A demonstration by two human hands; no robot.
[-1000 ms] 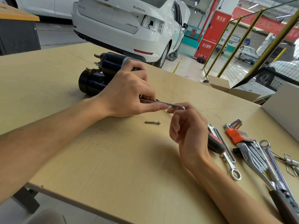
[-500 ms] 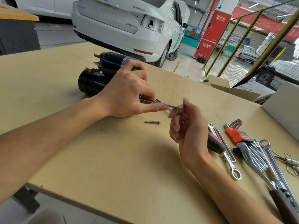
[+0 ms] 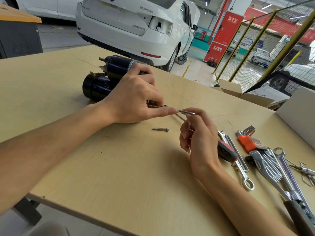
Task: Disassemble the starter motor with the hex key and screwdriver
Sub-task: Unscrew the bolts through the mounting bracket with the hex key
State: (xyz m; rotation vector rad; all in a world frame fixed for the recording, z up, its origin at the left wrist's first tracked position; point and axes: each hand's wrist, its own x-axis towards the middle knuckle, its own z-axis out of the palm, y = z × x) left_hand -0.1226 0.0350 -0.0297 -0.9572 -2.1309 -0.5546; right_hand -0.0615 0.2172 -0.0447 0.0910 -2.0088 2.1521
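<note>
The table [image 3: 119, 167] is topped with pale, matt, wood-look board with a faint grain. The starter motor [image 3: 109, 77] is cased in dark, glossy painted metal, and rough brownish grime is seen at its end. The hex key [image 3: 186, 112] and the loose bolt [image 3: 161, 129] are of bright, smooth metal. The wrenches [image 3: 283, 169] are polished chrome. The screwdriver [image 3: 225, 151] handle is black textured rubber with red plastic. Matt cardboard boxes [image 3: 238, 91] are seen behind.

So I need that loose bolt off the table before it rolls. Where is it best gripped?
Pinch the bolt mid-shank from above, thumb and finger on its near and far sides. It lies flat on the table, lengthways left to right, head at the right, with bare space around it.
</note>
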